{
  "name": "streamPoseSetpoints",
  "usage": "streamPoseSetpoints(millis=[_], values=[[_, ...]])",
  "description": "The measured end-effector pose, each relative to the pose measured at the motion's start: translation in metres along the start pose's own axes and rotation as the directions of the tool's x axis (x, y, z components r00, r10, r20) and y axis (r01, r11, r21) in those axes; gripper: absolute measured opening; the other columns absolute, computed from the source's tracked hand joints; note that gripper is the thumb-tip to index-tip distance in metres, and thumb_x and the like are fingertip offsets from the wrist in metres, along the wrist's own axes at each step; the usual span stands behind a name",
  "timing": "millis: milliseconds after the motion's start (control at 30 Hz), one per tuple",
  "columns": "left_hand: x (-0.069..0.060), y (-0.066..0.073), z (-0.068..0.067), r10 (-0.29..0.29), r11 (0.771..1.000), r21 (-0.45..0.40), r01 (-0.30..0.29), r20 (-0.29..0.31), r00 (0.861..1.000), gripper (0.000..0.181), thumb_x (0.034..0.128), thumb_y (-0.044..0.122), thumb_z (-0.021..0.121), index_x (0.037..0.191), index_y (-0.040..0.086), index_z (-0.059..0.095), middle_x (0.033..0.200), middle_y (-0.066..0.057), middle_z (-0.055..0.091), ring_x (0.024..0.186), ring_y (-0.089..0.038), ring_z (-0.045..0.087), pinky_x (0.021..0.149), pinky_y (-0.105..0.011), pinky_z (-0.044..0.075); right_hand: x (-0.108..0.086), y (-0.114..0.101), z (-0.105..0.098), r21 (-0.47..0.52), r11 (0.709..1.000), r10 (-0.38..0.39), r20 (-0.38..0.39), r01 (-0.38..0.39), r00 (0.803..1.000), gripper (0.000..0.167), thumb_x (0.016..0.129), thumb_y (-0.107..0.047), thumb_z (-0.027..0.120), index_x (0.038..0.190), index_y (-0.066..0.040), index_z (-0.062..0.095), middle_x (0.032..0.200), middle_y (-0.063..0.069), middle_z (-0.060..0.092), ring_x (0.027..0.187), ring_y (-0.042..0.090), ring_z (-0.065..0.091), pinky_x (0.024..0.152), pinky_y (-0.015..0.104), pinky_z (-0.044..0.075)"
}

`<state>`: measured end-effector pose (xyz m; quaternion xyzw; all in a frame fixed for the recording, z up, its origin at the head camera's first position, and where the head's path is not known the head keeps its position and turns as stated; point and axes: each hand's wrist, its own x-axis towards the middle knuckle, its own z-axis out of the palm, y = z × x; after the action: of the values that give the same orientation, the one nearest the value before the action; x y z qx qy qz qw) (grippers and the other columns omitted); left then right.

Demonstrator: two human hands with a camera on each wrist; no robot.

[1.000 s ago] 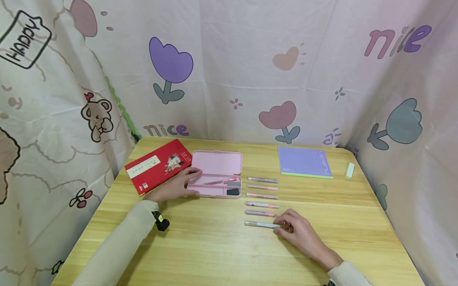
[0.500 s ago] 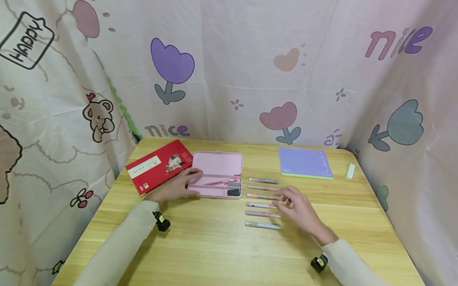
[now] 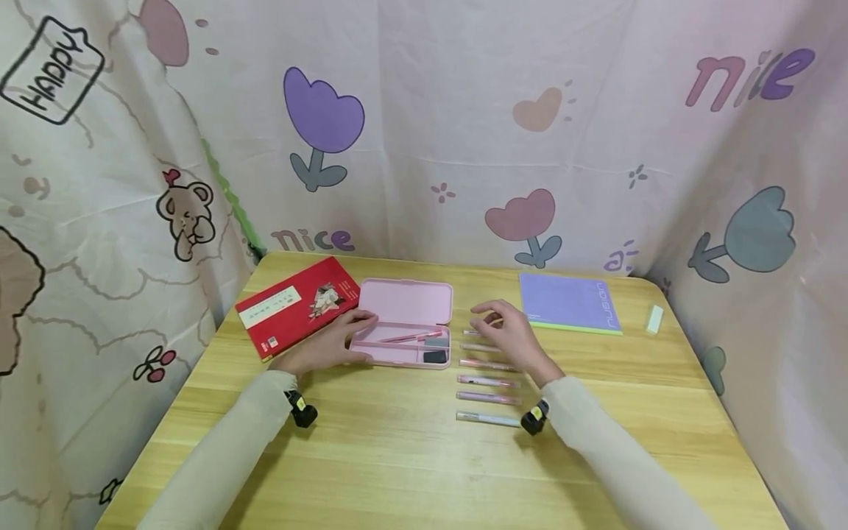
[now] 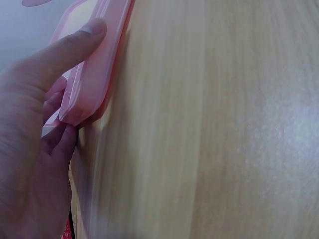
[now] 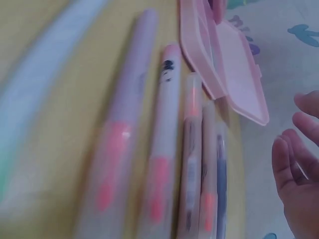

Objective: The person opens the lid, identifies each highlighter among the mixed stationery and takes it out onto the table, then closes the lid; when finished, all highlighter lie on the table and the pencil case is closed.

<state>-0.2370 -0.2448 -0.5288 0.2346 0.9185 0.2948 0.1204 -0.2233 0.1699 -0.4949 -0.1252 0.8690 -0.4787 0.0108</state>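
Observation:
A pink pencil case point(image 3: 405, 300) lies with its lid folded back on the table. It holds a pink pen point(image 3: 411, 338) and a black block point(image 3: 434, 357). My left hand point(image 3: 324, 346) grips its left end, thumb point(image 4: 75, 50) along the front wall and fingers at the end. Several capped highlighters and pens lie in a column right of the case, among them a white highlighter with pink ends point(image 3: 489, 381). Over the farthest pen point(image 5: 222, 169) hovers my right hand point(image 3: 511, 336), fingers loosely bent and holding nothing. It partly hides that pen.
A red book point(image 3: 298, 308) lies at an angle left of the case. Toward the back right are a purple notebook point(image 3: 571, 302) and a small pale block, perhaps an eraser point(image 3: 654, 319). A printed curtain point(image 3: 424, 147) hangs round the table point(image 3: 384, 456).
My right hand has left the nearest pen and moved away from me along the column to the farthest one. The left hand stays on the pencil case.

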Motion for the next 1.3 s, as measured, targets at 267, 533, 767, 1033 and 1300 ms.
streamPoseSetpoints(millis=[267, 533, 767, 1033, 1300], values=[[0.001, 0.001, -0.001, 0.024, 1.000, 0.004, -0.024, -0.001, 1.000, 0.095, 0.0886, 0.055, 0.087, 0.168, 0.021, 0.046, 0.172, -0.008, 0.039, 0.153, -0.037, 0.039, 0.122, -0.072, 0.039, 0.036, -0.004, 0.023, 0.080, 0.990, 0.110, 0.062, -0.114, 0.992, 0.036, 0.107, -0.034, 0.073, 0.137, -0.013, 0.072, 0.153, 0.014, 0.056, 0.118, 0.030, 0.067, 0.089, 0.037, 0.061], [0.000, 0.004, -0.002, -0.003, 1.000, -0.012, 0.003, 0.010, 1.000, 0.096, 0.0880, 0.053, 0.088, 0.168, 0.023, 0.045, 0.173, -0.007, 0.038, 0.155, -0.037, 0.037, 0.122, -0.073, 0.037, 0.047, -0.008, 0.039, 0.160, 0.965, 0.185, 0.153, -0.209, 0.971, 0.044, 0.107, -0.039, 0.072, 0.143, -0.016, 0.067, 0.138, 0.012, 0.072, 0.125, 0.032, 0.068, 0.103, 0.051, 0.059], [0.000, 0.004, -0.001, -0.013, 1.000, -0.014, 0.013, 0.009, 1.000, 0.097, 0.0864, 0.053, 0.089, 0.169, 0.026, 0.044, 0.174, -0.005, 0.036, 0.157, -0.038, 0.035, 0.123, -0.075, 0.035, 0.047, -0.009, 0.046, 0.249, 0.941, 0.191, 0.174, -0.231, 0.966, 0.044, 0.106, -0.038, 0.073, 0.143, -0.017, 0.064, 0.148, 0.009, 0.063, 0.125, 0.029, 0.068, 0.109, 0.051, 0.055], [-0.003, 0.003, 0.004, 0.020, 0.999, -0.050, -0.021, -0.024, 1.000, 0.087, 0.0922, 0.050, 0.086, 0.166, 0.024, 0.049, 0.178, -0.004, 0.030, 0.163, -0.038, 0.029, 0.123, -0.068, 0.041, 0.043, -0.009, 0.048, 0.315, 0.931, 0.165, 0.095, -0.187, 0.982, 0.047, 0.107, -0.031, 0.073, 0.146, -0.020, 0.051, 0.154, 0.007, 0.052, 0.125, 0.031, 0.062, 0.104, 0.049, 0.057], [-0.012, 0.008, 0.001, 0.015, 0.988, -0.148, -0.049, -0.220, 0.975, 0.061, 0.0989, 0.033, 0.083, 0.155, 0.019, 0.062, 0.174, -0.007, 0.035, 0.158, -0.040, 0.038, 0.121, -0.064, 0.045, 0.036, -0.013, 0.049, 0.337, 0.930, 0.132, 0.059, -0.144, 0.989, 0.061, 0.105, -0.032, 0.075, 0.157, -0.019, 0.046, 0.148, 0.011, 0.056, 0.124, 0.031, 0.062, 0.103, 0.053, 0.058]])
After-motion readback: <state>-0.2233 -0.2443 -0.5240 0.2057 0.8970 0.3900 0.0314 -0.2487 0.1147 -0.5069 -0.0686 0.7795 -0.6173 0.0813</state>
